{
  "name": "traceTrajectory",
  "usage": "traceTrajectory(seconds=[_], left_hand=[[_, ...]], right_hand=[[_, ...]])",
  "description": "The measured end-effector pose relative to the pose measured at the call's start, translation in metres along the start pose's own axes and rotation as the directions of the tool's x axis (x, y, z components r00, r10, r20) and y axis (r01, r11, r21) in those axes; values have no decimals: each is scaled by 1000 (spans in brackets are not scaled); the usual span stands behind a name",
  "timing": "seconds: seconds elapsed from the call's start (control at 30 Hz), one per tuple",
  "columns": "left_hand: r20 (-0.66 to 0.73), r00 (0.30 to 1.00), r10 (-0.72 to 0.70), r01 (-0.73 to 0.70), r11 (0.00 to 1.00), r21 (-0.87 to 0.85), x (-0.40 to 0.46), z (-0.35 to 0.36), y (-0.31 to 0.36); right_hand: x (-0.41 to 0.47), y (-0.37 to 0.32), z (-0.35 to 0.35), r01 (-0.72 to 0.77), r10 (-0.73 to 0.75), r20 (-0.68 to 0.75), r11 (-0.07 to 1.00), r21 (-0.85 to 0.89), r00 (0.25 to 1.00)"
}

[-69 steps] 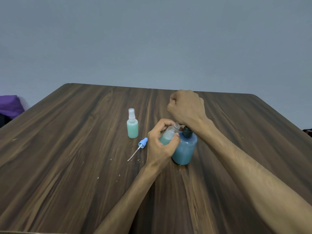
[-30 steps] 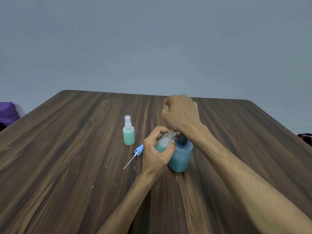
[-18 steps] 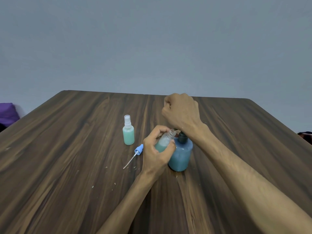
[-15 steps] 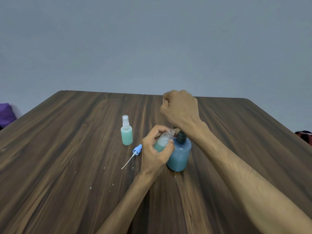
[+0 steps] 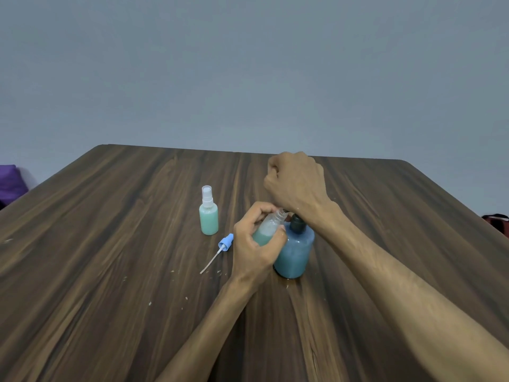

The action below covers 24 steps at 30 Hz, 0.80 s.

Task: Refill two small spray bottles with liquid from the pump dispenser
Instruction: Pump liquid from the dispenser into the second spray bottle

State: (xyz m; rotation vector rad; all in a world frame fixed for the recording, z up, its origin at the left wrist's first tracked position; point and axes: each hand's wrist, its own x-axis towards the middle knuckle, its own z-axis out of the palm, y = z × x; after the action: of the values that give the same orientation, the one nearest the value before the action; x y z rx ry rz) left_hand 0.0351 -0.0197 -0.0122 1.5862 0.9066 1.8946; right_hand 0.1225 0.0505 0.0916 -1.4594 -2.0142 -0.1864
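A: What takes up most of the view?

B: A dark brown wood-grain tabletop (image 5: pixel 110 271), with a plain grey-blue wall (image 5: pixel 248 64) behind it. Pale crumbs are scattered on the wood near the middle.

A: And next in size?

B: The two bare forearms reaching in from the near edge. Then a round blue translucent pump dispenser bottle with a dark collar (image 5: pixel 296 252), standing upright on the tabletop near the centre.

A: What are the hands doing?

B: The right hand (image 5: pixel 296 183) is curled into a fist directly above the dispenser's top. The pump head is hidden under it, so I cannot tell whether the fingers wrap it or only press on it. The left hand (image 5: pixel 254 244) has fingers and thumb curled round a small clear spray bottle with its cap off (image 5: pixel 268 230), held tilted, its open neck up against the dispenser's top under the fist. Green liquid fills its lower part.

A: Is there a second small bottle?

B: Yes, a small spray bottle of mint-green liquid with a clear sprayer cap (image 5: pixel 209 212), upright on the tabletop to the left, apart from both hands.

A: Anything smaller?

B: A light blue sprayer top with a thin white dip tube (image 5: pixel 220 250) lying flat between that bottle and the left hand. A purple object (image 5: pixel 9 180) sits at the far left edge, off the tabletop.
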Motion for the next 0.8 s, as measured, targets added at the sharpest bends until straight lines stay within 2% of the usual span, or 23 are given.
traceTrajectory(seconds=[0.1, 0.23, 0.37, 0.5, 0.67, 0.8], left_hand=[[0, 1000, 11, -11, 1000, 6, 1, 1, 1], [5, 1000, 3, -3, 1000, 2, 0, 0, 0], [3, 1000, 12, -12, 1000, 12, 1, 1, 1], [14, 1000, 17, -16, 1000, -9, 0, 1, 0], [4, 1000, -1, 1, 1000, -5, 0, 1, 0], [3, 1000, 7, -7, 1000, -16, 0, 0, -1]], right_hand=[[3, 0, -3, 15, -15, -46, 1000, 12, 999], [-2, -1, 2, 15, -14, 24, 999, -33, 1000], [5, 1, -2, 27, -26, -61, 1000, 15, 998], [-3, -1, 3, 13, -12, 8, 999, -47, 1000], [6, 1, -4, 25, -24, -60, 1000, 4, 998], [-2, 0, 2, 4, -4, 4, 999, -52, 1000]])
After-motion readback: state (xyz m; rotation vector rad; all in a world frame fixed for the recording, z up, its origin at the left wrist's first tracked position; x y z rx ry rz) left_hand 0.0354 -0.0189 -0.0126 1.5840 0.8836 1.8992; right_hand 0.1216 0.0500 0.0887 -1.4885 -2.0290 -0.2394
